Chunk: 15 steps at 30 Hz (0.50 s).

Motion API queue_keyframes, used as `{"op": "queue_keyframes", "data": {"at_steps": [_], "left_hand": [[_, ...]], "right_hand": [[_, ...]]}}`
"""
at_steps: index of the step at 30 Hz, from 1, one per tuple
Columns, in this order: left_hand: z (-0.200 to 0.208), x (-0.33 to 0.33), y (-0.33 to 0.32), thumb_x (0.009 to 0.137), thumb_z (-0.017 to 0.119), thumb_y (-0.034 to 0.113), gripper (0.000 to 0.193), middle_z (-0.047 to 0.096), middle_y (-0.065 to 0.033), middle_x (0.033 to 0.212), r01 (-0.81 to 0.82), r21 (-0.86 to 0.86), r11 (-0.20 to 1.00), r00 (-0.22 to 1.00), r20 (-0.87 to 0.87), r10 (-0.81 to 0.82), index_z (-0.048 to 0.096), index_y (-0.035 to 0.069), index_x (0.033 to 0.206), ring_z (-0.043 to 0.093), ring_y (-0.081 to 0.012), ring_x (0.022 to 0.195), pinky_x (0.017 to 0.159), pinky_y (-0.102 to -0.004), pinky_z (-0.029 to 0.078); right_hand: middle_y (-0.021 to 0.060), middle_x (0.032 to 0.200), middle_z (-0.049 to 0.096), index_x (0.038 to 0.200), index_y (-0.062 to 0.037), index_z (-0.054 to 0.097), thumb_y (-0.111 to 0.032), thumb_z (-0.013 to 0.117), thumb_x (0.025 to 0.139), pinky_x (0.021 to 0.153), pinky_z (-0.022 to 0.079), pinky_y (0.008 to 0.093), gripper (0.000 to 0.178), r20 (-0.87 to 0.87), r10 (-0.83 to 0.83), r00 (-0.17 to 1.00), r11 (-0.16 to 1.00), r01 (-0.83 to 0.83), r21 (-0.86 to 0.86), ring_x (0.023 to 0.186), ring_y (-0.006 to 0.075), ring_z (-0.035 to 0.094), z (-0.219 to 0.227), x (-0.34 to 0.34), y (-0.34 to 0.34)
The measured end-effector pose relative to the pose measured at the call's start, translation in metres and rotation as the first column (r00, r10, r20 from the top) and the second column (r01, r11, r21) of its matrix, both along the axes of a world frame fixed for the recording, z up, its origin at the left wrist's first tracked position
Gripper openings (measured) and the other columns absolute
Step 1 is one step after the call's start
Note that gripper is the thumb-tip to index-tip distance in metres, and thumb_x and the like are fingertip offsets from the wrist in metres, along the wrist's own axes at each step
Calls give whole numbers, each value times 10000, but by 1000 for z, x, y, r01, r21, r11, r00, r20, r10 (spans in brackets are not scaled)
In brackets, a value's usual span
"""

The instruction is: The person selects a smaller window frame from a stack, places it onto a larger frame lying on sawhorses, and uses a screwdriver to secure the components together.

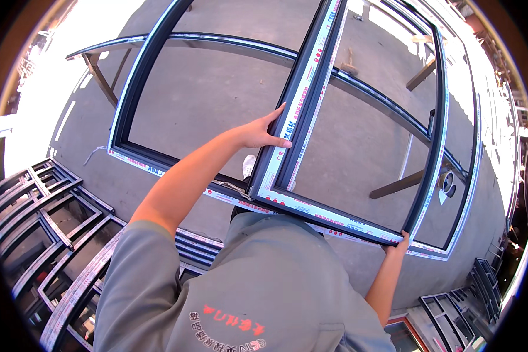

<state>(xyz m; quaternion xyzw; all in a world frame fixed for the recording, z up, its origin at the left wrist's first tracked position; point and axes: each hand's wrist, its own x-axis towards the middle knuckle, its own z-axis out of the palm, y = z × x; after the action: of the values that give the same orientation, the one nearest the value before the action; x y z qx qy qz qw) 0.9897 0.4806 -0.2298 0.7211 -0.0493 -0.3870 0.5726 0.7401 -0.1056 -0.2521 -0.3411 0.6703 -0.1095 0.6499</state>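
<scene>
A dark window sash [334, 218] with white printed protective film lies over the right part of a larger dark window frame [146, 166]. My left hand [263, 131] is closed on the sash's left upright, thumb across the filmed face and the other fingers partly hidden along its edge. At the sash's near right corner, my right hand [398, 244] grips the rail from outside, its fingers partly hidden. The sash's near edge is close to my waist. Both openings show the grey floor through them, without visible panes.
Under the frame runs a long support bar [229, 42] with angled legs [400, 183]. Beyond it lies a mallet [349, 64]. A tape roll [447, 182] shows at the right. Several stacked frames [53, 226] fill the lower left; more frames [446, 320] lie lower right.
</scene>
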Motion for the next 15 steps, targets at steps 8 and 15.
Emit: {"op": "queue_keyframes", "data": {"at_steps": [8,15], "left_hand": [[-2,-11,-16,787,873,377,1286,364,-267,1581,-1,25,1000,1000,13,1,-58,121,1637,402,-382,1451,1193,-448,327],[-2,-13,-18,793,850,440,1277,382,-272,1565,21,77,997,999,45,-25,-50,108,1636,415,-385,1439,1185,-451,349]], "right_hand": [[174,1392,498,1403,-92,470,-283,723,748,1066,352,665,727,-31,2,1000,998,-4,-64,1276,413,477,10,11,-21],[172,1384,502,1375,-96,491,-293,748,732,1052,349,685,721,-33,53,998,990,-57,-128,1270,415,476,25,10,-38]]}}
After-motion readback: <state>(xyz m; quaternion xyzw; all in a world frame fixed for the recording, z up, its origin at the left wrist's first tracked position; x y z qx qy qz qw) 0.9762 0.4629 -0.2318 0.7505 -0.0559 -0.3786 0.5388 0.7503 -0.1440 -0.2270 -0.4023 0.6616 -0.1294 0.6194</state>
